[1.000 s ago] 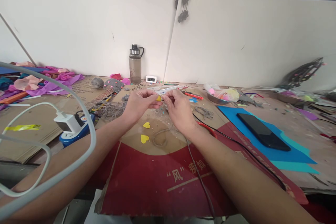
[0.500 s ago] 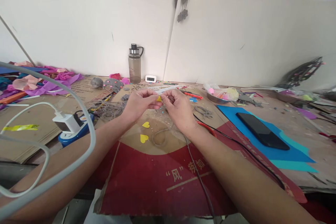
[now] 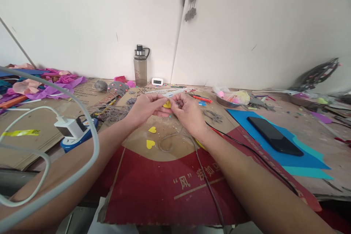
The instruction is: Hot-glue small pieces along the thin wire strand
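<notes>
Between the fingertips of both hands is a small yellow piece (image 3: 167, 104), most of it covered by the fingers, so its full shape is hidden. My left hand (image 3: 146, 109) pinches it from the left, and my right hand (image 3: 185, 112) closes on it from the right. Below them on the cardboard (image 3: 161, 155) lie two yellow hearts, an upper heart (image 3: 152, 129) and a lower heart (image 3: 150, 144). A loop of grey cord (image 3: 164, 148) rests beside the hearts.
A water bottle (image 3: 140, 66) and a small digital clock (image 3: 157, 81) stand by the white wall. At right, a phone (image 3: 274, 136) lies on blue sheets (image 3: 309, 159). A white cable (image 3: 94, 131) arches across the left, near a charger (image 3: 70, 128). Coloured scraps (image 3: 52, 84) lie far left.
The fingers have shifted slightly around the yellow piece, and a bit more of it shows. Both hands stay in nearly the same place. The hearts have not moved.
</notes>
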Motion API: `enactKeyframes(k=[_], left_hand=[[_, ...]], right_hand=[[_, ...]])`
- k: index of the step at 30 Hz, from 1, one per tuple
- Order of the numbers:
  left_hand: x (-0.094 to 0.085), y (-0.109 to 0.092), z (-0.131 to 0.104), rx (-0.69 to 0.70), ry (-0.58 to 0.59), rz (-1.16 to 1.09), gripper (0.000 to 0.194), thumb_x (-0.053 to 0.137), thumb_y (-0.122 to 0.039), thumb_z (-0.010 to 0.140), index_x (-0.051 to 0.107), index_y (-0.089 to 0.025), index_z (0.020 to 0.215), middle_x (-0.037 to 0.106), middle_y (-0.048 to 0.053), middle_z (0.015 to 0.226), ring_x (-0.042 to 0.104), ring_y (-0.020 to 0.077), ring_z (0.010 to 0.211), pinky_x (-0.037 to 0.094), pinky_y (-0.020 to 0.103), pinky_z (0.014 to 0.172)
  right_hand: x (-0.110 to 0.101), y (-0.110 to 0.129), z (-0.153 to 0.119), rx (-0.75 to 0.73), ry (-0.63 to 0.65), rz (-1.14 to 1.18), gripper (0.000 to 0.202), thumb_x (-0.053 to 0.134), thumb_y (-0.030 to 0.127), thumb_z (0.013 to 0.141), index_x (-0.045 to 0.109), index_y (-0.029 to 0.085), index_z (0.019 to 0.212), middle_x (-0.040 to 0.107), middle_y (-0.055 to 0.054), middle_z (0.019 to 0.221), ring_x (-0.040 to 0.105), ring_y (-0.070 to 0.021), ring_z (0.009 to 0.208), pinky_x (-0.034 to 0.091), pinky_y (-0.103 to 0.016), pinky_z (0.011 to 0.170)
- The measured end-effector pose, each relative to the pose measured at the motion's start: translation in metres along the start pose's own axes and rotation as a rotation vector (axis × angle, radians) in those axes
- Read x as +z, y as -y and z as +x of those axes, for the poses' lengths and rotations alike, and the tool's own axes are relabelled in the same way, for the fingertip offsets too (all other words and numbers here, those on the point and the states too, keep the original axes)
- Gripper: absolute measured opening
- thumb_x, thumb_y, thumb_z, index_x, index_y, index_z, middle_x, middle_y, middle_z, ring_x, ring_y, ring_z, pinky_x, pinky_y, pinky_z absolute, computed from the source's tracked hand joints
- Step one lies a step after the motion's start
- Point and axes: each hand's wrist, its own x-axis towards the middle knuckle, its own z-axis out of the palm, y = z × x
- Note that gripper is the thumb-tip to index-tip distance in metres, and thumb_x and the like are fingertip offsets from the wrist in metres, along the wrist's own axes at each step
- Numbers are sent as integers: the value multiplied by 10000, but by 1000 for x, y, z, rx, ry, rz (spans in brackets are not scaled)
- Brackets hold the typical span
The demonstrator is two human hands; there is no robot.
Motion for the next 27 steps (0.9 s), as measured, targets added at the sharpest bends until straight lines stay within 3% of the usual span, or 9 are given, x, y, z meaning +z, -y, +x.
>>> enactKeyframes(k=[4,8,12,18,23,27], left_hand=[[-1,-4,-4,81,-17,279,185,664,-330,748,679,-159,817,704,60,706,691,180,592,485,204,415],[-4,-1,-2,163,-42,435,135,634,-288,764,676,-160,768,696,38,627,665,137,534,514,196,471],[-6,3,3,144,-87,377,115,633,-259,754,649,-147,731,708,48,659,698,155,628,571,231,598],[-2,1,2,118,-169,247,146,667,-262,733,639,-120,713,707,62,678,697,163,624,582,248,608],[0,1,2,124,-164,193,178,677,-289,739,643,-115,721,700,50,686,702,167,649,585,252,630],[1,3,2,138,-156,168,185,680,-298,741,635,-120,723,686,35,678,700,165,648,587,259,636]], right_hand=[[1,0,-3,-83,-14,-141,65,518,236,811,552,204,766,600,-14,743,509,-144,657,379,-279,646],[0,2,-5,-133,-2,-190,90,502,250,850,567,202,810,613,-31,785,528,-164,724,379,-293,689],[0,3,-6,-133,9,-133,98,480,250,870,550,182,886,602,-46,843,511,-161,736,376,-292,682],[2,5,-7,-83,-10,-51,74,507,224,833,533,193,771,550,-8,739,481,-141,677,369,-273,648],[2,11,-7,38,-26,20,102,519,237,821,550,187,738,532,14,666,456,-123,615,359,-260,608],[2,10,-7,48,-46,22,110,526,241,819,543,188,724,511,28,638,444,-114,597,351,-255,600]])
